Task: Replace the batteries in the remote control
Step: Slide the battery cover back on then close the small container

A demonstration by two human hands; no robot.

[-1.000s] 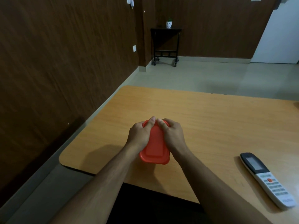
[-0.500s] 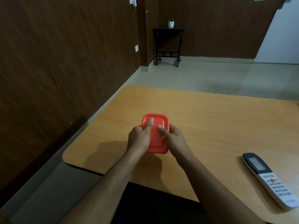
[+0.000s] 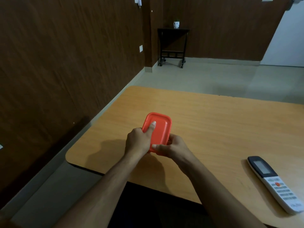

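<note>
A small red lidded box is held over the wooden table, its lid tilted toward me. My left hand grips its left side with the thumb pressed flat on the lid. My right hand grips the near right corner, thumb on the lid's near edge. A white remote control with a dark screen end and an orange button lies face up near the table's right front edge, well apart from both hands. The box's contents are hidden.
A dark wood-panelled wall runs along the left. A black side table on wheels with a small white pot stands in the far corner. A white door is at the back right.
The box has tilted so its lid faces me more. My right hand slid from the lid's far end down to the near right corner; my left thumb stays on the lid.
</note>
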